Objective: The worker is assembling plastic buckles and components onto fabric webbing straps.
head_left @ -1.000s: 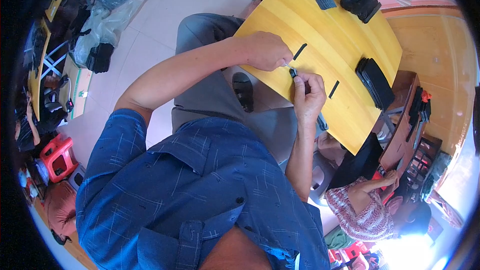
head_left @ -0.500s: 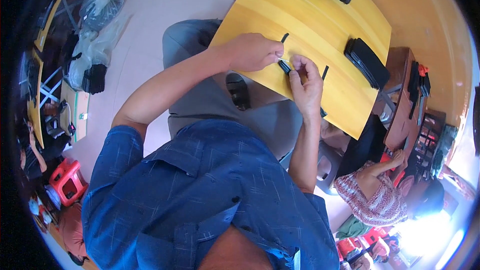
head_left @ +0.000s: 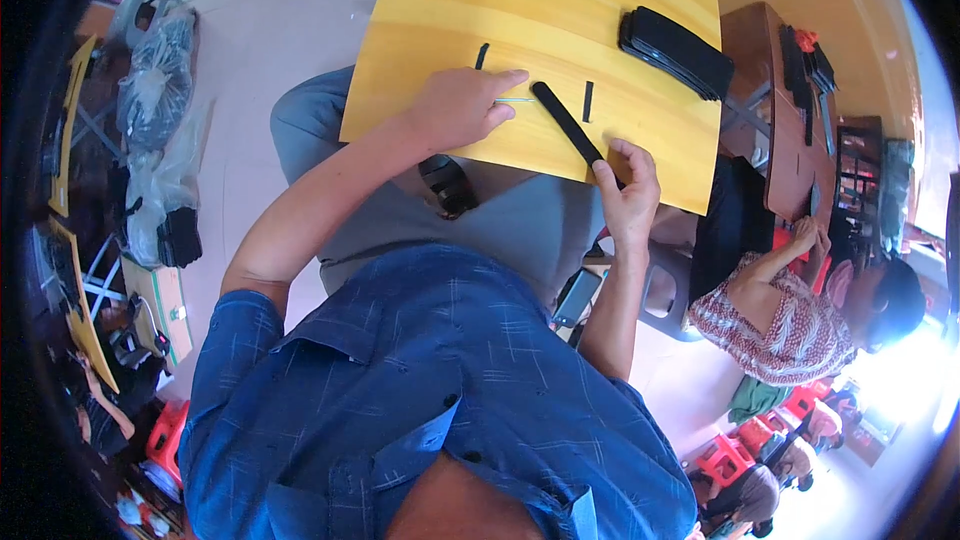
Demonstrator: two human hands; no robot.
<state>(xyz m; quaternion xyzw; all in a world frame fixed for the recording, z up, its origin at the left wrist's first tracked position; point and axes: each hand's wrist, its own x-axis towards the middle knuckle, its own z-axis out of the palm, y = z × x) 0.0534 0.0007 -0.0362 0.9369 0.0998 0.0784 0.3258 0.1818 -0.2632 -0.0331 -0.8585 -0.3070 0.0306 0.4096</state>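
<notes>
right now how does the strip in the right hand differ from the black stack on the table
The strip looks like one slim piece; the stack is several wider pieces piled up. The right hand holds the strip's near end, while the stack lies untouched. Both are black and rounded at the far end.

Inscriptions, legible: none. You had no readable text, label, brand, number or sign before you, whether on the desk (head_left: 430, 20), the black strip (head_left: 567, 125) or your blue shirt (head_left: 390, 340).
</notes>
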